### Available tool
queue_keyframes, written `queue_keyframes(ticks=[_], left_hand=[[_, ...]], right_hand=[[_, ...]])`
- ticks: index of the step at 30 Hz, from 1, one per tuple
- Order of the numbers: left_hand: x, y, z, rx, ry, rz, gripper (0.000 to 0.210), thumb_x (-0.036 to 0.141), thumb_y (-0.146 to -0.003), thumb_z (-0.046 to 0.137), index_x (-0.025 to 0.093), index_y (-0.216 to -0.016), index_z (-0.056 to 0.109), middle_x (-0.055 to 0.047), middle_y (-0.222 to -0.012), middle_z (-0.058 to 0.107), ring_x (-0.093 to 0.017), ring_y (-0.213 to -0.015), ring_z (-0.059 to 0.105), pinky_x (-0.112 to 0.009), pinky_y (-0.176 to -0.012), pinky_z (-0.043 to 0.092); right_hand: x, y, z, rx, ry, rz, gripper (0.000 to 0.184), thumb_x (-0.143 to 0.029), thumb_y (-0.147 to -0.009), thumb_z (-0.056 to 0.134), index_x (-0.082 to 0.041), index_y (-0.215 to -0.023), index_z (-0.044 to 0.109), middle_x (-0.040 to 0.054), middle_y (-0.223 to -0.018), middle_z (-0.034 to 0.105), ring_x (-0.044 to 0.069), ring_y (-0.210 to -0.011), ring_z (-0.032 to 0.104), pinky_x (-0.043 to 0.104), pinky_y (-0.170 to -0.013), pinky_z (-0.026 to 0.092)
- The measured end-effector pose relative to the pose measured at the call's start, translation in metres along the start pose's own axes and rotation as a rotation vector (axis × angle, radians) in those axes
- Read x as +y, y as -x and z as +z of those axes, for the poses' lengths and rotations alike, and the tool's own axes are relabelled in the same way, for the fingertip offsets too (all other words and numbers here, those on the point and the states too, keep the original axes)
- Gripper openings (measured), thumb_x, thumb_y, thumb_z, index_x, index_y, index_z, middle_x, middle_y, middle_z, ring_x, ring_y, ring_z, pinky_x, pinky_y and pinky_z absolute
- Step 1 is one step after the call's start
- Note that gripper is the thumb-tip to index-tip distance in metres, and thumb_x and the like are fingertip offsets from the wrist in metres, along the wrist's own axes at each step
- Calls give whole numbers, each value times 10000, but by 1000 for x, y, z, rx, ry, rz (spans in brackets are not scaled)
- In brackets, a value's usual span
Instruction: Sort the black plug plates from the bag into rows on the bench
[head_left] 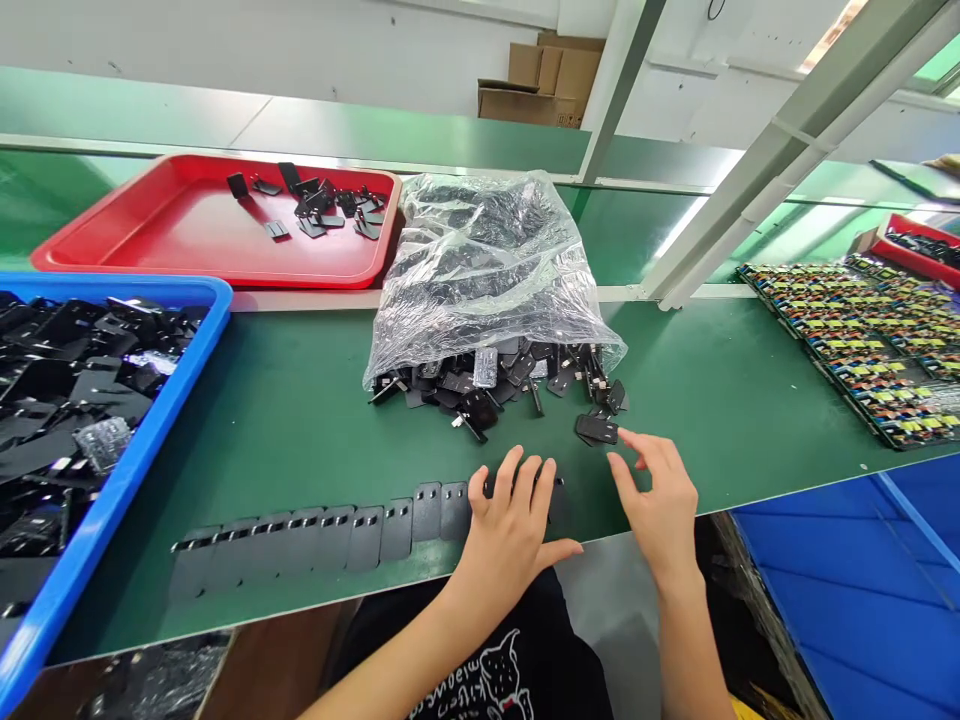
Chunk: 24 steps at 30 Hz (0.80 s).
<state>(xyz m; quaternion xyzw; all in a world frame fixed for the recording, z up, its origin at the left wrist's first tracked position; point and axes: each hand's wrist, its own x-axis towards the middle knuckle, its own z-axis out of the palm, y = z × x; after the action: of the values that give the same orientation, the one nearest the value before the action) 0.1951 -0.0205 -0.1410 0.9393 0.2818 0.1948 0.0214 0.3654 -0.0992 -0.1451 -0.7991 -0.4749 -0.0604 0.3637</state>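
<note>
Here at the far end of the camera feed, my left hand (510, 510) is palm down, lower centre of the frame, fingers spread wide over the right end of a row of black plates (365, 538). What lies under that palm is hidden, so I can't tell whether the fingertips press or just hover. And over to its right, my right hand (656, 490) has thumb and forefinger parted, nothing between them, right beside a loose black plate (598, 430); whether a fingertip touches it, I can't tell.

Look at that row! It runs along the near edge of the green tabletop (300, 420), from lower left toward the centre, most plates side by side with their small slots toward the top; I'd judge that keeps them facing alike and within easy reach. Straight up, centre of the frame, a clear plastic bag (495, 260) lies with its mouth this way, a jumbled pile of black parts (485, 368) spilling out, handy for both hands, it seems.

Upper left, a red tray (120, 235) carries scattered black pieces; below it, a blue bin (202, 370) is heaped with more, its walls probably containing the pile. Far right, rows of circuit boards (862, 340) sit well apart from everything.
</note>
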Motion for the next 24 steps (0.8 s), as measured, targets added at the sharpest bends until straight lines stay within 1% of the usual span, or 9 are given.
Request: queue_keyframes(ticks=[2, 5, 9, 11, 14, 16, 18, 21, 24], left_hand=[[1, -4, 2, -19, -19, 0, 673, 621, -724, 732, 163, -1206, 626, -75, -1169, 675, -288, -1210, 511, -467, -1016, 235], [-3, -9, 5, -29, -27, 2, 522, 538, -757, 747, 183, -1130, 656, -63, -1104, 689, -287, -1219, 511, -464, -1032, 226], [-9, -11, 5, -25, 8, -2, 550, 541, -741, 760, 189, -1150, 650, -62, -1099, 690, -290, -1224, 513, -464, -1040, 227], [-9, -10, 3, -43, 23, -8, 619, 564, -742, 749, 181, -1212, 619, -67, -1123, 684, -289, -1231, 506, -467, -1041, 229], [-6, -9, 0, -46, 33, 7, 692, 582, -734, 746, 178, -1270, 578, -66, -1164, 669, -285, -1232, 501, -472, -1045, 227], [-4, -9, -2, -29, 26, 29, 672, 556, -722, 769, 192, -1256, 583, -58, -1173, 663, -283, -1222, 507, -470, -1041, 231], [-3, -10, -4, -15, 19, 57, 589, 503, -723, 789, 216, -1203, 608, -48, -1164, 661, -281, -1213, 511, -465, -1030, 240], [-1, -10, -8, -6, 42, 99, 415, 420, -771, 767, 240, -1119, 630, -33, -1149, 657, -271, -1218, 503, -453, -1020, 245], [-1, -9, -9, 5, 67, 105, 307, 370, -829, 709, 244, -1098, 632, -31, -1160, 649, -262, -1229, 492, -447, -1030, 239]], right_hand=[[15, -9, 2, 16, 34, -12, 230, -284, -950, 493, -217, -1113, 641, 83, -1004, 608, 214, -891, 585, 371, -789, 506], [30, -17, 7, -3, 13, -49, 205, -278, -951, 490, -204, -1023, 666, 80, -960, 601, 219, -904, 587, 377, -799, 510], [31, -20, -4, -19, -21, -71, 195, -277, -964, 469, -199, -943, 646, 83, -956, 593, 217, -922, 586, 372, -806, 509], [24, -23, -16, -145, -71, -103, 186, -265, -973, 450, -214, -930, 624, 64, -959, 610, 196, -905, 603, 341, -800, 516], [13, -32, -36, -483, -136, -152, 189, -250, -985, 428, -230, -902, 597, 31, -901, 627, 170, -825, 609, 307, -747, 519], [7, -41, -44, -688, -133, -195, 191, -253, -983, 439, -233, -869, 590, 16, -848, 623, 170, -794, 596, 304, -722, 510], [5, -51, -45, -835, -92, -258, 189, -239, -974, 456, -234, -838, 586, 0, -817, 625, 161, -773, 590, 290, -710, 498], [10, -65, -39, -974, -16, -332, 209, -169, -954, 460, -226, -787, 573, -24, -748, 628, 144, -682, 579, 261, -638, 465], [13, -73, -29, -986, 27, -355, 219, -104, -909, 494, -220, -743, 577, -43, -670, 624, 134, -585, 567, 246, -556, 425]])
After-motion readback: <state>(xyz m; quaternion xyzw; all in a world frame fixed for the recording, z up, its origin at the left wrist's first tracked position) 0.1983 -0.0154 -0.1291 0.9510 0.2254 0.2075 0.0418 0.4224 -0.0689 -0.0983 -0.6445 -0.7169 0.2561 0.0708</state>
